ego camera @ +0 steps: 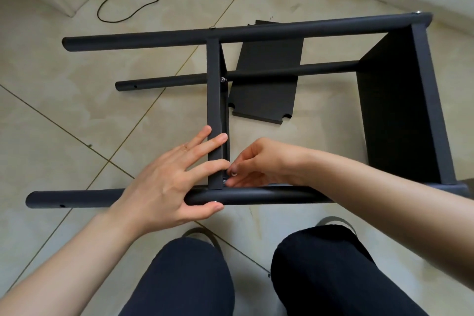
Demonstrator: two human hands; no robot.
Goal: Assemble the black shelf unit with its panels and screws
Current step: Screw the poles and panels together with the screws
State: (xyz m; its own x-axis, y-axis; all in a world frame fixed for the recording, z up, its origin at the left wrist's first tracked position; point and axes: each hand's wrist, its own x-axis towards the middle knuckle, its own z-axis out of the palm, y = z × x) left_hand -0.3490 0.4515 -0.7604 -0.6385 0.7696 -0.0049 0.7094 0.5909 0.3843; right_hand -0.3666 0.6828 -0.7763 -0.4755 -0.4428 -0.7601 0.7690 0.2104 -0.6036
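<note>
While the shelf unit (256,110) lies sideways on the floor (77,110), your left hand (164,182) presses its middle panel (215,110) with straight fingers, and your right hand (256,164) pinches a screw (234,173) at the panel's near corner.

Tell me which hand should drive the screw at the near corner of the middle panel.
Probably the right hand: it pinches the screw at that corner, while the left hand braces the middle panel and near pole.
</note>
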